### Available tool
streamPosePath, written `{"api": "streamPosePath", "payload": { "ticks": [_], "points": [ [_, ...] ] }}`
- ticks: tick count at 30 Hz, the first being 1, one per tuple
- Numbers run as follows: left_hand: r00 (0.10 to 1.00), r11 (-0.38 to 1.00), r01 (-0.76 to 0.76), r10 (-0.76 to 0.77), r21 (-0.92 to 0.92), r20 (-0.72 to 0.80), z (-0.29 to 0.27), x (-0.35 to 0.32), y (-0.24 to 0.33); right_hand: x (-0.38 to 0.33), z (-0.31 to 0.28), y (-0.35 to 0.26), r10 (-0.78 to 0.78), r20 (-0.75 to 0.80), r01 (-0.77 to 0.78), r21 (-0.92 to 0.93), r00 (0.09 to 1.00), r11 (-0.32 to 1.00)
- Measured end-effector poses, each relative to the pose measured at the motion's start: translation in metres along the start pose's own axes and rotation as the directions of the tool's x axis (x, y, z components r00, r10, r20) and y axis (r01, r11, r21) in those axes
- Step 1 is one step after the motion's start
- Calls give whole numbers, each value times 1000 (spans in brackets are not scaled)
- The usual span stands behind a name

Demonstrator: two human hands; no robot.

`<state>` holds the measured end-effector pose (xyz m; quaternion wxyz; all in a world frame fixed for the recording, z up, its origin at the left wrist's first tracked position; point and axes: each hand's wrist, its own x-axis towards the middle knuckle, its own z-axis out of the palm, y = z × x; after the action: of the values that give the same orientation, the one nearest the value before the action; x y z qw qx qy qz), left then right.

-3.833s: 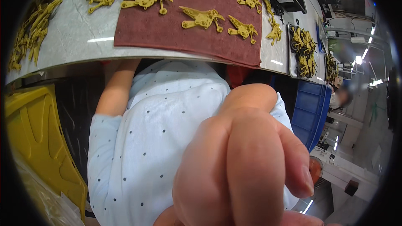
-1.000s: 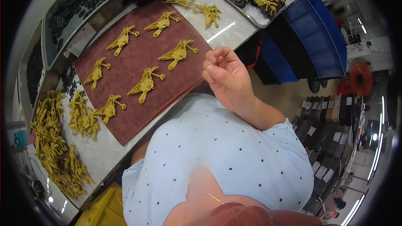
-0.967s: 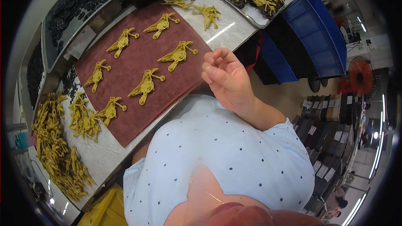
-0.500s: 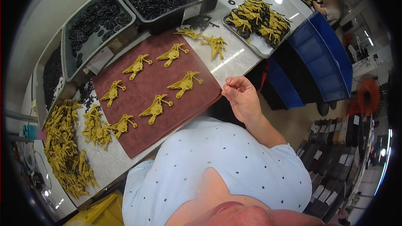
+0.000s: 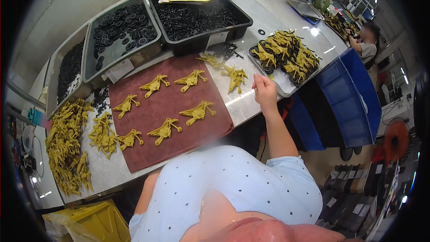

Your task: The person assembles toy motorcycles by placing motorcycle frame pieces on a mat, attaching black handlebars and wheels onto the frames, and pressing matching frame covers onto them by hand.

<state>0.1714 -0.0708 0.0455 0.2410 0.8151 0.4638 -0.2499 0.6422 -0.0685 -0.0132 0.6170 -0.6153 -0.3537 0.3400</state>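
Note:
My right hand (image 5: 265, 90) is raised over the table's front edge, its fingers curled together; whatever they may hold is hidden. Nearest to it lie a mustard-yellow moulded plastic part (image 5: 234, 79) and, partly off the mat, another yellow part (image 5: 209, 60). Several like parts, such as one yellow part (image 5: 197, 112), are spread in two rows on a dark red mat (image 5: 179, 145). Beyond my hand, a metal tray (image 5: 286, 90) bears a pile of yellow parts with black wheels (image 5: 286, 56). My left hand is out of view; only a bit of that arm shows beside my body.
Behind the mat stand a grey bin (image 5: 152, 47) of black wheels, a black bin (image 5: 244, 20) of small black pieces and another bin (image 5: 53, 96) at left. A yellow heap (image 5: 67, 148) covers the table's left end. Blue crates (image 5: 345, 98) stand at right; a person (image 5: 369, 45) sits beyond.
My right hand has reached forward, away from my body, toward the tray. The whole view has shifted, showing more of the table's far side. The parts on the mat lie as before.

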Motion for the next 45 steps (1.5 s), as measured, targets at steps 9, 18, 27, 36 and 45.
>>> {"api": "streamPosePath", "payload": {
  "ticks": [9,18,27,36,45],
  "points": [
    [966,913,-258,234,-317,-113,8,12,-5,145,13,36,-360,173,360,-748,917,558],
    [415,814,-580,252,-41,-874,-80,152,91,168,27,26,-83,133,156,-886,988,437],
    [380,936,-300,292,182,-877,-71,231,115,137,70,-18,-36,423,236,-431,906,871],
    [310,915,-309,354,259,-882,-69,241,107,133,138,-20,25,740,535,-508,672,675],
    [445,935,-241,345,261,-826,-62,242,113,140,150,-16,51,798,634,-513,600,579]
  ]
}}
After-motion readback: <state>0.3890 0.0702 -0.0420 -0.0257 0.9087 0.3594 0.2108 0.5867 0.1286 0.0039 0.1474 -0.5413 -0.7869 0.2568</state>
